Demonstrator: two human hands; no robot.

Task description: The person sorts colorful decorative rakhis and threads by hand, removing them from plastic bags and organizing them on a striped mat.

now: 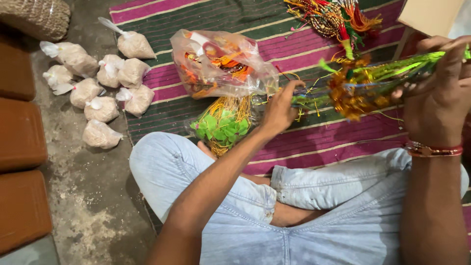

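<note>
Home craft floor: striped mat (314,44), packed ornaments (221,64)

Open striped mat (314,142) between knees and clear bag of ornaments (221,66) (narrow lane); blocked far by tassel heap (338,19), left by tied grain pouches (103,83).

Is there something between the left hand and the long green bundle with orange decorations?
Nothing visible. The left hand already touches one end of the long green shiny bundle with orange decorations, and the right hand holds the other end.
</note>
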